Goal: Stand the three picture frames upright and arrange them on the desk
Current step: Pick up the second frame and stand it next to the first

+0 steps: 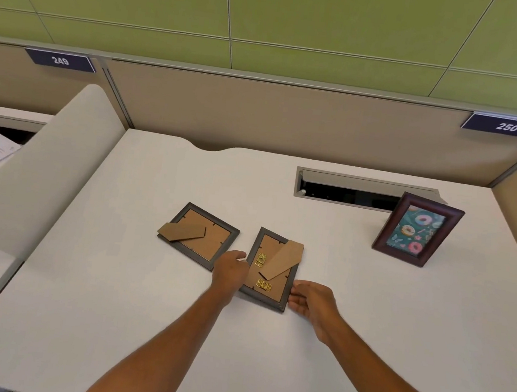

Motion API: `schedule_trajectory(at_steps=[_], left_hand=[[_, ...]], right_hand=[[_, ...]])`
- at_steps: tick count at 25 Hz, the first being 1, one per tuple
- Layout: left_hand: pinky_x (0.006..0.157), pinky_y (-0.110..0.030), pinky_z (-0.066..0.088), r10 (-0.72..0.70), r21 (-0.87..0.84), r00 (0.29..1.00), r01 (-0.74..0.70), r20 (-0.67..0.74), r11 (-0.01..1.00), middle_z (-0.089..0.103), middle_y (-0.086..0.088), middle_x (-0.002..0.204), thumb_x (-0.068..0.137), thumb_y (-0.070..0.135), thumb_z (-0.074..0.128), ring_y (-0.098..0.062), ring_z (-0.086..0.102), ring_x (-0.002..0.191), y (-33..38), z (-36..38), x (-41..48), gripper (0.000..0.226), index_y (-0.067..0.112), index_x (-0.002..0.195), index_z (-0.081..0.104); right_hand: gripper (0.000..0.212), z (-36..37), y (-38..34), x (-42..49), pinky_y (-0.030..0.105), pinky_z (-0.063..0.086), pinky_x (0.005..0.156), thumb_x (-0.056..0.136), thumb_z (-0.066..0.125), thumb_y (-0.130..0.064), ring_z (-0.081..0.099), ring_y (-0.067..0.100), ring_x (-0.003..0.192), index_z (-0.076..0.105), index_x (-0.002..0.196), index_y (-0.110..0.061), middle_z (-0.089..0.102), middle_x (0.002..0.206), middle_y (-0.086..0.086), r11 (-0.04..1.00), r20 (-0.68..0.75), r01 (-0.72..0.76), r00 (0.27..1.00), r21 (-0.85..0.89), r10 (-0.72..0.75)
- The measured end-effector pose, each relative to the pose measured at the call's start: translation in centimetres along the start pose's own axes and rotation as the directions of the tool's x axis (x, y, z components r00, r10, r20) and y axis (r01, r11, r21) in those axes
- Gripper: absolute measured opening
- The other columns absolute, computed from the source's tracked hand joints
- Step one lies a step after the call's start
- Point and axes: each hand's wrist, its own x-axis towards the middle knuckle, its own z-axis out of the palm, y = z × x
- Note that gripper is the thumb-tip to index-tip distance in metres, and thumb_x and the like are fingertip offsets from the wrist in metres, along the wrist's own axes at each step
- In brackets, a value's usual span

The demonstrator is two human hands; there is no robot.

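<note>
**Fingers on the middle frame, two still lying flat**

My fingers close in on the middle frame (271, 270) from both sides: the left hand (231, 271) curls over its left edge, the right hand (311, 301) pinches its near right corner. I read both as gripping it, though the left fingertips are hidden under the hand, so I cannot be sure how firm that hold is.

The frame lies face down on the tabletop (109, 307), near the centre, with its cardboard stand (283, 260) folded partly out and two brass hangers showing on the back. It should be light and stiff, but the front is probably glazed, so I would treat it as fragile. I would lift by the wooden rim, not by the stand, which looks thin and easy to bend at its hinge.

A second frame (199, 236) lies face down just beside it on the left, close to my left hand; tipping the middle one up could nudge it. The third frame (417, 230) already stands upright well apart on the right, in front of the cable slot (348, 190). The near tabletop is free.
</note>
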Motion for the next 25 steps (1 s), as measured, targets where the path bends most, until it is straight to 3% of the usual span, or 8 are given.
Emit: schedule_trajectory(at_steps=[3, 8, 11, 13, 15, 18, 21, 25], left_hand=[[0.108, -0.048, 0.059, 0.011, -0.018, 1.000, -0.011, 0.004, 1.000, 0.074, -0.004, 0.135, 0.102, 0.011, 0.055, -0.027, 0.070, 0.124, 0.4, 0.2, -0.6, 0.039, 0.013, 0.137, 0.073], [0.099, -0.045, 0.064, 0.005, -0.036, 1.000, -0.006, -0.016, 0.999, 0.076, -0.004, 0.126, 0.103, 0.011, 0.051, -0.024, 0.072, 0.115, 1.6, 0.7, -1.7, 0.037, 0.014, 0.130, 0.076], [0.091, -0.045, 0.065, -0.026, -0.093, 1.000, 0.027, 0.012, 0.995, 0.080, -0.006, 0.110, 0.105, 0.011, 0.048, -0.026, 0.075, 0.105, 2.9, 0.8, -2.3, 0.034, 0.021, 0.103, 0.080], [0.091, -0.049, 0.065, -0.032, -0.117, 0.999, 0.037, 0.039, 0.992, 0.081, -0.010, 0.101, 0.106, 0.011, 0.048, -0.029, 0.077, 0.103, 3.8, 0.9, -2.7, 0.037, 0.024, 0.087, 0.077], [0.085, -0.045, 0.068, -0.045, -0.157, 0.997, 0.056, 0.070, 0.986, 0.080, -0.014, 0.103, 0.107, 0.012, 0.050, -0.030, 0.078, 0.101, 4.9, 0.8, -3.2, 0.033, 0.020, 0.089, 0.077], [0.077, -0.036, 0.066, -0.087, -0.246, 0.988, 0.116, 0.124, 0.962, 0.081, -0.016, 0.106, 0.106, 0.010, 0.054, -0.024, 0.078, 0.093, 6.5, 0.5, -4.1, 0.024, 0.012, 0.098, 0.076], [0.080, -0.040, 0.068, -0.130, -0.333, 0.977, 0.181, 0.171, 0.925, 0.081, -0.018, 0.105, 0.104, 0.005, 0.057, -0.024, 0.079, 0.088, 7.9, 0.2, -4.8, 0.018, 0.002, 0.106, 0.074], [0.080, -0.044, 0.069, -0.106, -0.506, 0.961, 0.227, 0.256, 0.832, 0.080, -0.025, 0.102, 0.101, 0.004, 0.061, -0.033, 0.079, 0.085, 9.1, -0.5, -5.5, 0.017, -0.009, 0.111, 0.067]], right_hand=[[0.019, -0.9, -0.3, -0.3, 0.045, 0.068, 0.091, 0.103, 0.067, -0.005, 0.080, 0.031, 0.095, 0.076, 0.119, -0.003, 0.083, 0.105, 0.020, 1.000, 0.013, 0.017, 1.000, 0.010, -0.017], [0.022, -2.5, -1.9, -1.4, 0.039, 0.068, 0.085, 0.106, 0.065, -0.007, 0.080, 0.034, 0.103, 0.074, 0.126, -0.006, 0.080, 0.113, 0.017, 0.997, 0.030, 0.077, 0.997, 0.017, -0.078], [0.037, -3.2, -2.7, -1.9, 0.036, 0.067, 0.087, 0.103, 0.068, -0.003, 0.077, 0.027, 0.107, 0.068, 0.140, -0.010, 0.076, 0.128, 0.010, 0.967, 0.028, 0.217, 0.976, -0.133, -0.215], [0.061, -3.7, -2.8, -2.0, 0.037, 0.062, 0.101, 0.099, 0.074, -0.004, 0.064, 0.020, 0.129, 0.056, 0.155, -0.020, 0.059, 0.152, -0.003, 0.795, 0.072, 0.413, 0.901, -0.445, -0.428], [0.075, -4.3, -3.3, -2.0, 0.036, 0.050, 0.115, 0.096, 0.079, -0.007, 0.044, 0.015, 0.150, 0.048, 0.162, -0.025, 0.045, 0.166, -0.006, 0.492, 0.201, 0.563, 0.768, -0.664, -0.608], [0.068, -5.2, -4.5, -1.7, 0.039, 0.046, 0.120, 0.092, 0.082, -0.003, 0.045, 0.020, 0.153, 0.060, 0.154, -0.021, 0.053, 0.164, 0.001, 0.140, 0.394, 0.702, 0.540, -0.698, -0.744], [0.056, -5.9, -5.9, -2.0, 0.046, 0.052, 0.119, 0.092, 0.078, 0.004, 0.057, 0.024, 0.145, 0.071, 0.143, -0.019, 0.067, 0.151, 0.002, 0.038, 0.446, 0.747, 0.435, -0.663, -0.782], [0.050, -6.5, -6.9, -2.9, 0.040, 0.054, 0.115, 0.093, 0.077, 0.005, 0.065, 0.020, 0.138, 0.075, 0.138, -0.019, 0.074, 0.141, -0.003, 0.083, 0.413, 0.793, 0.399, -0.603, -0.819]])
